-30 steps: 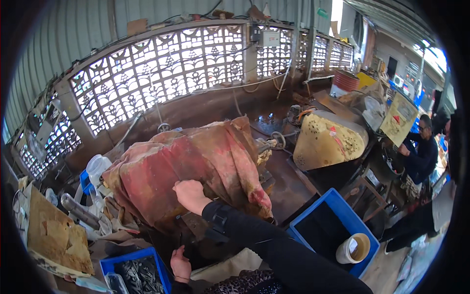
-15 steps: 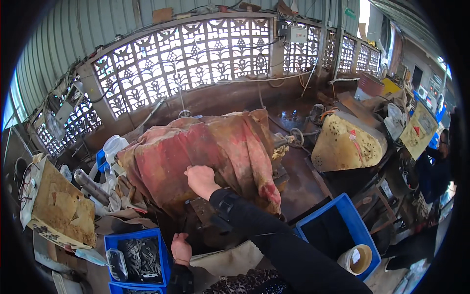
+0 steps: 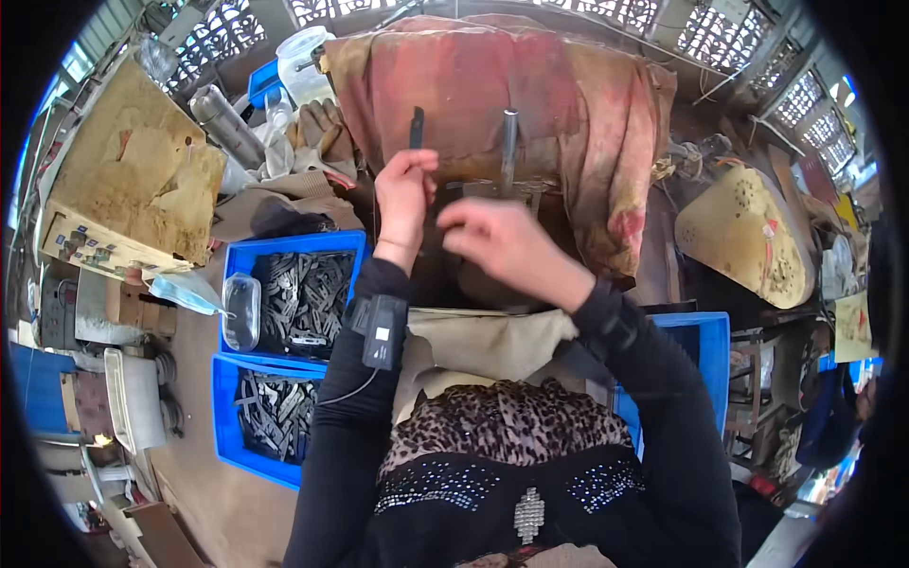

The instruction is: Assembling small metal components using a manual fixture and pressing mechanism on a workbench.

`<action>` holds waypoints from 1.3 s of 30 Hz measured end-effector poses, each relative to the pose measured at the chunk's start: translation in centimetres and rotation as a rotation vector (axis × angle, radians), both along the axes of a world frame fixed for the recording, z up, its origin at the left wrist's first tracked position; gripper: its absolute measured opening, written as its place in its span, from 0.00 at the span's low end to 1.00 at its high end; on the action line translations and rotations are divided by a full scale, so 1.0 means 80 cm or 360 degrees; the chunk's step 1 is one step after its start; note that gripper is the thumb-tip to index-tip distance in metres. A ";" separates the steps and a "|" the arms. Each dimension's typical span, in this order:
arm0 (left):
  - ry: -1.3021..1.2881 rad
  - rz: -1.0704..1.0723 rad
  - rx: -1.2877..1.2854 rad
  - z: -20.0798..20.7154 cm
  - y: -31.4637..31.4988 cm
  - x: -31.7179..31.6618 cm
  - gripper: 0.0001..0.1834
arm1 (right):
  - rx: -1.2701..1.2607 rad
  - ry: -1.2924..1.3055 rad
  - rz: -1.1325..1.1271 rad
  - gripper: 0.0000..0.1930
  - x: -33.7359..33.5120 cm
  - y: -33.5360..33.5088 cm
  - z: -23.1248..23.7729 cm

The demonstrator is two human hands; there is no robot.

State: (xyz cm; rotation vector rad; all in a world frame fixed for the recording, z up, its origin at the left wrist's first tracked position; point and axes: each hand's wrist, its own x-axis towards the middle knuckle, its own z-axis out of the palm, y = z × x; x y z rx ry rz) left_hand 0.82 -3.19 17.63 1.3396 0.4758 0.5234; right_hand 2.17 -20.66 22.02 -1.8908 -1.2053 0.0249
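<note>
My left hand (image 3: 403, 201) is raised, its fingers closed on a narrow, dark, flat metal piece (image 3: 417, 129) that points up and away. To its right, my right hand (image 3: 507, 244) reaches inward with bent fingers; motion smears them, so whether they hold anything is unclear. Beyond my hands stands a bulky form draped in a stained red-brown cloth (image 3: 445, 85). In front of the cloth, a shiny metal rod (image 3: 509, 147) stands upright. The area below the rod is dark and partly hidden by my right hand.
Two blue bins (image 3: 232, 417) with many dark metal pieces stand at my left. A clear plastic box (image 3: 241, 312) sits on the upper bin's edge. Another blue bin (image 3: 717, 360) is at my right, partly behind my arm. A worn yellowish box (image 3: 133, 161) stands far left.
My right hand has come back from the cloth toward me. My left hand has risen from beside the bin and now shows a flat metal piece. The view has tilted down.
</note>
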 end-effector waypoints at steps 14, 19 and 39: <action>-0.0498 0.0021 -0.0091 0.077 -0.019 0.020 0.12 | -0.0079 0.1028 0.0828 0.16 -0.082 -0.016 0.007; -0.0513 0.0084 -0.0121 0.092 -0.015 0.006 0.11 | 0.0121 0.0573 0.0921 0.15 -0.071 -0.010 0.008; -0.0587 0.0041 -0.0082 0.036 -0.019 -0.032 0.09 | 0.0300 -0.0637 -0.0157 0.32 -0.065 0.044 0.043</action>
